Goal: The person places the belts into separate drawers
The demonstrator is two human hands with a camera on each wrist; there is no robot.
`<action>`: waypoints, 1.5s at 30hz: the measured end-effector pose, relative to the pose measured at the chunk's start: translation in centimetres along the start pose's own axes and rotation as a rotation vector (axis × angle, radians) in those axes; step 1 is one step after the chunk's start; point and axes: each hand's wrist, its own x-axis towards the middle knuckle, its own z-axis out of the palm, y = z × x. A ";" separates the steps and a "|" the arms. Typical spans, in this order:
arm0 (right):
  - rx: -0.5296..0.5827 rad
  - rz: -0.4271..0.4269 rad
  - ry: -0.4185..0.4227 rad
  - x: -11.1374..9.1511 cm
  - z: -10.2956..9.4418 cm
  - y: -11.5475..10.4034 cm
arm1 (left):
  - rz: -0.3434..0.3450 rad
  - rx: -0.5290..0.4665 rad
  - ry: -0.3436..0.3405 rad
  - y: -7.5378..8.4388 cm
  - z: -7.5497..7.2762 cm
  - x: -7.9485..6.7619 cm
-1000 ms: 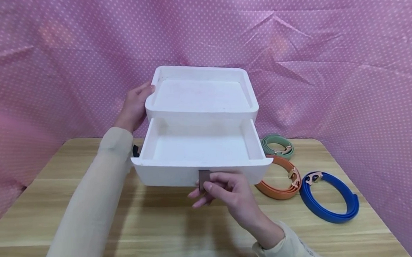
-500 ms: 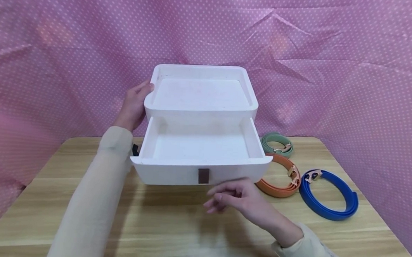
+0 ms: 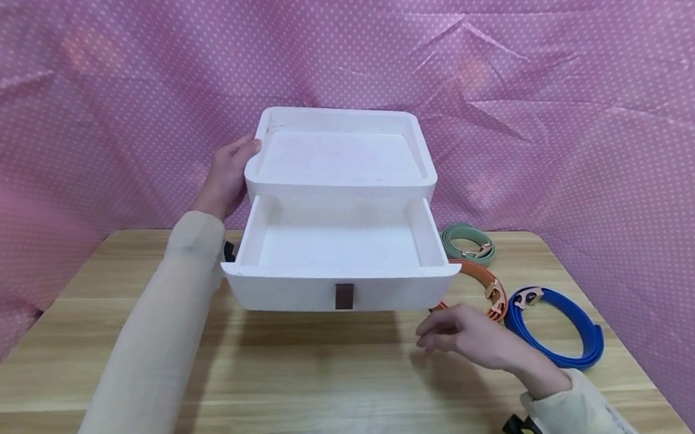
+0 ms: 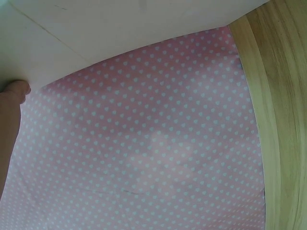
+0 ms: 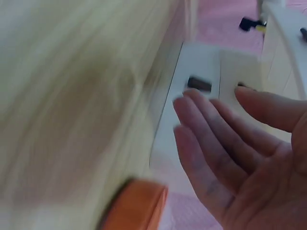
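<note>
A white drawer unit (image 3: 342, 188) with a tray-like top stands on the table, its top drawer (image 3: 284, 292) pulled out and bare inside. A dark brown pull tab (image 3: 344, 297) is on the drawer's front. My left hand (image 3: 224, 178) holds the unit's left side, thumb at the top rim; its other fingers are mostly hidden. In the left wrist view, a fingertip (image 4: 18, 89) meets the white wall. My right hand (image 3: 473, 336) is off the tab, fingers loosely bent with nothing in them, near a coiled orange belt (image 3: 468, 270).
A coiled green belt (image 3: 449, 242) lies behind the orange one, and a coiled blue belt (image 3: 593, 341) to its right. All have gold-toned buckles. Pink dotted cloth (image 3: 356, 47) hangs behind and beside the wooden table (image 3: 291, 397). Lower drawer fronts (image 5: 180, 120) show in the right wrist view.
My right hand has let go of the brown tab and moved right, toward the orange belt. The drawer stays out, and my left hand keeps its hold on the unit.
</note>
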 end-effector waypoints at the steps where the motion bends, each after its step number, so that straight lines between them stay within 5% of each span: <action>1: -0.057 -0.018 0.047 -0.1 -0.3 0.2 | 0.000 0.000 0.000 0.0 0.0 0.0; 6: -0.181 -0.047 0.248 -0.3 -1.1 0.9 | -0.003 -0.001 -0.001 0.1 0.1 -0.2; 13: -0.300 -0.011 0.362 0.1 -1.7 2.1 | -0.002 -0.008 0.000 0.2 0.2 -0.3; 20: -0.529 0.089 0.312 0.7 -1.4 3.7 | 0.007 -0.006 0.001 0.1 0.3 -0.5; 28: -0.436 0.135 0.275 1.3 -1.4 4.5 | -0.009 0.000 0.014 0.1 0.3 -0.4; 45: -0.459 0.148 0.267 2.1 -1.5 5.1 | -0.027 -0.019 0.015 0.2 0.2 0.1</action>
